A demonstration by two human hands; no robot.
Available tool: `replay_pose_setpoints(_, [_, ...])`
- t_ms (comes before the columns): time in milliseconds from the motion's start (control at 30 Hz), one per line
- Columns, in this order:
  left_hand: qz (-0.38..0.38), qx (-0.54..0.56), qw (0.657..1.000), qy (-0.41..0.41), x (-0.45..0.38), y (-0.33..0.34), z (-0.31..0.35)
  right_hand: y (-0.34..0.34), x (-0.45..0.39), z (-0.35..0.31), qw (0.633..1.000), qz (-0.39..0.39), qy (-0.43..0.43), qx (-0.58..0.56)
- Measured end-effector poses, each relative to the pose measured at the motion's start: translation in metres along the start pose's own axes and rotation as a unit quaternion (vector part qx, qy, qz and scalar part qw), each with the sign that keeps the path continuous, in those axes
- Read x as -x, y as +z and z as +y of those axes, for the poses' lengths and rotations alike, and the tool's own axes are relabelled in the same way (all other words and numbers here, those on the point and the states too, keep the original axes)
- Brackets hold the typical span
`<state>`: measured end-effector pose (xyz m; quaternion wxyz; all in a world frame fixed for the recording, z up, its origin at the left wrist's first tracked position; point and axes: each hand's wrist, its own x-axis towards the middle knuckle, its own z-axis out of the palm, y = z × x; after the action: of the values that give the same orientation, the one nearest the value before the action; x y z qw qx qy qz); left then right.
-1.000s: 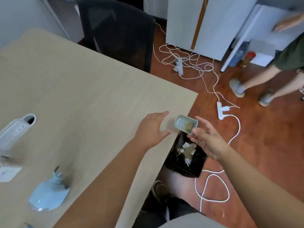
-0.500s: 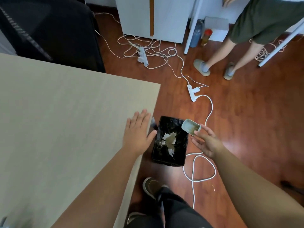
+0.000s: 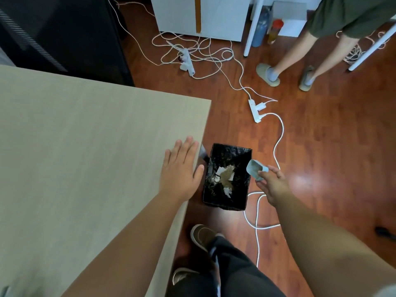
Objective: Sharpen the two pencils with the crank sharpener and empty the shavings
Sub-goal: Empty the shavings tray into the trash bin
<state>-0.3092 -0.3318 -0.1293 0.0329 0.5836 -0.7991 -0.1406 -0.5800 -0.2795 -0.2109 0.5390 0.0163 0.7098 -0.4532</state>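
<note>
My right hand (image 3: 273,184) grips the small light-blue shavings tray (image 3: 255,169) of the sharpener and holds it tilted on its side, mouth turned toward the bin, at the bin's right rim. The black-lined waste bin (image 3: 227,202) stands on the floor beside the table edge; paper scraps and a brown pile of shavings (image 3: 227,175) lie inside it. My left hand (image 3: 181,170) rests flat, fingers spread, on the beige table (image 3: 85,157) near its right edge. The crank sharpener and the two pencils are out of view.
White cables and power strips (image 3: 256,110) trail across the wooden floor, one loop (image 3: 257,211) beside the bin. Another person's legs in slippers (image 3: 267,75) stand at the far right. A black chair (image 3: 64,35) sits behind the table. My own shoes (image 3: 201,236) are below the bin.
The view has swung down and right toward the floor. My right hand has tipped the tray from upright to sideways at the bin's rim; brown shavings now lie in the bin. The left hand stays on the table.
</note>
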Motion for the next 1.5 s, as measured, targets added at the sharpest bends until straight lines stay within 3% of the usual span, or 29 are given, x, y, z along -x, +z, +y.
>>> replay_pose_setpoints(267, [0.000,-0.001,1.000,-0.004,0.000,0.002,-0.001,0.001,-0.009,0.006,0.990,0.050,-0.049,0.123])
replay_pose_setpoints(433, [-0.001,0.003,1.000,-0.006,0.001,0.001,0.001,0.007,-0.012,0.004,0.962,0.061,-0.116,0.238])
replay_pose_setpoints(667, [-0.002,0.003,1.000,-0.010,0.001,0.001,0.001,0.022,-0.012,0.008,0.872,0.043,-0.235,0.428])
replay_pose_setpoints(1000, [0.002,0.003,1.000,-0.009,0.001,0.001,0.001,0.029,-0.009,0.012,0.737,0.025,-0.307,0.602])
replay_pose_setpoints(1233, [0.000,0.004,1.000,-0.009,0.001,-0.001,0.002,0.031,-0.005,0.012,0.704,0.023,-0.328,0.630])
replay_pose_setpoints(1367, [0.003,0.003,1.000,-0.011,0.000,-0.001,0.003,0.030,-0.007,0.012,0.767,0.034,-0.311,0.560])
replay_pose_setpoints(1500, [0.003,0.004,1.000,-0.009,0.001,-0.001,0.003,0.030,-0.004,0.018,0.739,0.007,-0.337,0.583])
